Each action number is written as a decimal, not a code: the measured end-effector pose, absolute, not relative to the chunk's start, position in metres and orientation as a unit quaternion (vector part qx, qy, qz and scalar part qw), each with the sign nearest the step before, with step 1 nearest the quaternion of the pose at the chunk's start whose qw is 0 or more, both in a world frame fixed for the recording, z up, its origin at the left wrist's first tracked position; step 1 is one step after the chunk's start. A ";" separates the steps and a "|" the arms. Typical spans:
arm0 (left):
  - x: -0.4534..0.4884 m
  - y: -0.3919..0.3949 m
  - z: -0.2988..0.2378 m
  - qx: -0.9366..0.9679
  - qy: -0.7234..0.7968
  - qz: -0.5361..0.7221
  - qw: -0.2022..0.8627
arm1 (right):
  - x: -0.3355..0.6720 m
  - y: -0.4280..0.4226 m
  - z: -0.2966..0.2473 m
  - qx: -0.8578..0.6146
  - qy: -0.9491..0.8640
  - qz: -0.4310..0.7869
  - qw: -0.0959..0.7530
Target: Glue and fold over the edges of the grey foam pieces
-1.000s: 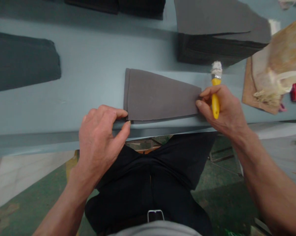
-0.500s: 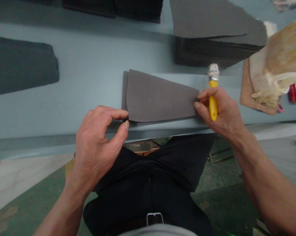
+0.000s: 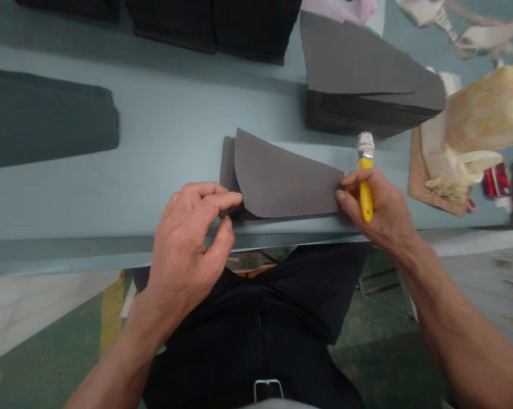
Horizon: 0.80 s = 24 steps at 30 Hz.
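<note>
A tapered grey cut panel (image 3: pixel 288 179) lies at the table's front, its left end lifted and curling over another grey layer (image 3: pixel 228 162) beneath. My left hand (image 3: pixel 192 238) is at that left end, the index fingertip against the raised edge and the thumb apart below it. Between thumb and index finger, my right hand (image 3: pixel 378 201) pinches the panel's narrow right end. The same hand holds a yellow-handled brush (image 3: pixel 366 187), its whitish, coated bristles pointing away from me.
Behind the panel stands a tall stack of grey panels (image 3: pixel 367 62). Dark stacks (image 3: pixel 171 25) line the back, and a dark folded piece (image 3: pixel 47 119) lies at left. At right are a stained container (image 3: pixel 486 111), a brown board (image 3: pixel 416 170) and a red item (image 3: pixel 496 180).
The panel's left end has risen and curled back to the right, baring more of the layer below. My left hand has moved right and its fingers have parted. My right hand keeps its hold.
</note>
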State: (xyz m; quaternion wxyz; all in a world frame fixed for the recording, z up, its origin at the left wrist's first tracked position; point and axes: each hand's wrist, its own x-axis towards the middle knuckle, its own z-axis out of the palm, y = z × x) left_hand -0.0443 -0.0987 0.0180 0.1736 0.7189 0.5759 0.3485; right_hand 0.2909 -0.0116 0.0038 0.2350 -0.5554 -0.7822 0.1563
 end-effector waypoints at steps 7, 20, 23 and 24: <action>-0.043 -0.095 0.020 0.719 0.567 0.357 0.185 | 0.293 -0.009 0.004 -0.552 -0.786 0.159 0.228; -0.058 -0.085 0.025 0.775 0.508 0.305 0.219 | 0.293 -0.010 0.005 -0.571 -0.765 0.192 0.230; -0.057 -0.082 0.026 0.778 0.493 0.313 0.230 | 0.294 -0.010 0.004 -0.568 -0.768 0.180 0.232; -0.056 -0.082 0.026 0.781 0.489 0.314 0.227 | 0.293 -0.010 0.004 -0.568 -0.771 0.174 0.232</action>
